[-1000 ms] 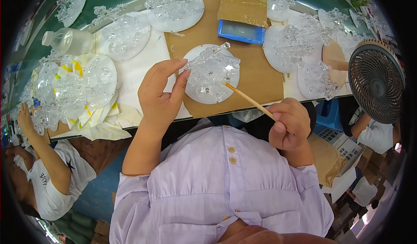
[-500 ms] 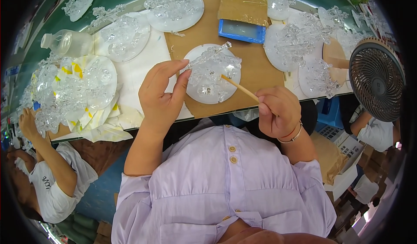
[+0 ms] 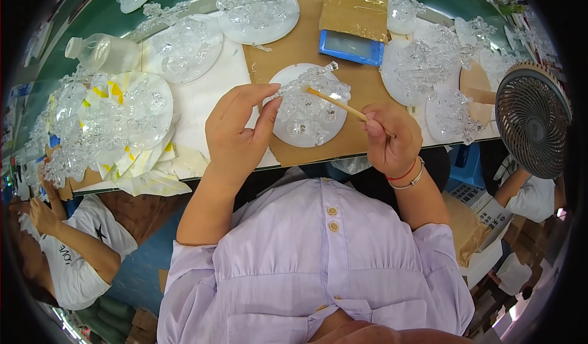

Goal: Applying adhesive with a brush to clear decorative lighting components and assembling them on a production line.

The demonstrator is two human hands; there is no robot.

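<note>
My left hand [image 3: 239, 132] pinches a clear plastic ornament piece [image 3: 305, 82] between thumb and fingers, holding it above a white round plate [image 3: 306, 120] that carries more clear pieces. In my right hand [image 3: 391, 139] is a thin wooden stick [image 3: 337, 103]; its tip touches the clear piece near the left fingertips. Both hands hover over a brown cardboard sheet [image 3: 361, 93] on the table.
Several white plates with clear pieces [image 3: 184, 47] lie around the table, and a heap of them sits at left [image 3: 104, 120]. A blue tray [image 3: 350, 47], a cardboard box [image 3: 355, 4] and a plastic bottle [image 3: 104, 53] stand behind. A fan [image 3: 531, 120] is at right; another person [image 3: 67, 246] sits lower left.
My right hand has moved up and left, bringing the stick's tip onto the clear piece. The left hand has kept holding the piece in place.
</note>
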